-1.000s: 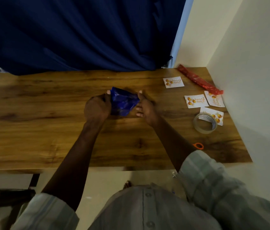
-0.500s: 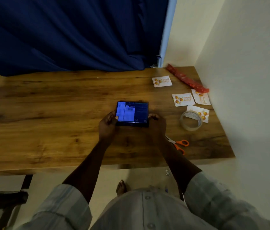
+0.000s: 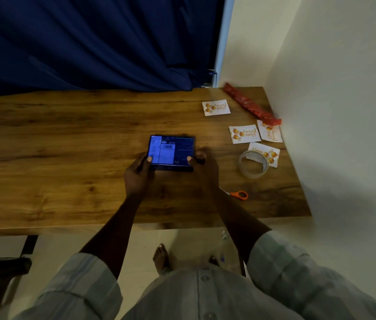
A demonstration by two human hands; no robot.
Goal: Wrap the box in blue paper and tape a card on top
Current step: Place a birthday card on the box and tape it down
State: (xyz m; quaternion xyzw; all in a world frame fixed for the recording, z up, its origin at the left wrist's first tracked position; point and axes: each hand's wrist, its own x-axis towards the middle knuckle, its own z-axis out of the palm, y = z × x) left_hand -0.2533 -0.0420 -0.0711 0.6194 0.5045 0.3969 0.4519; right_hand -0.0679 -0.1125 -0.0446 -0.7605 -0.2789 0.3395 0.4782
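A flat dark blue box [image 3: 172, 151] lies on the wooden table [image 3: 67, 146], its top face showing a printed label with a barcode. My left hand [image 3: 137, 175] grips its near left corner with the thumb on top. At the near right corner my right hand [image 3: 205, 169] grips it the same way. Several white cards with orange print [image 3: 244, 134] lie to the right. A clear tape roll [image 3: 253, 164] rests partly on one card. No loose blue paper is in view.
Orange-handled scissors [image 3: 239, 195] lie near the table's front edge, just right of my right forearm. A red paper roll [image 3: 251, 105] lies at the back right against the wall [image 3: 344, 112]. A dark blue curtain [image 3: 90, 42] hangs behind the table.
One second ago my hands held a crumpled-looking blue shape farther back on the table. Now they hold the flat box nearer to me, label up. Since half a second ago it has barely moved.
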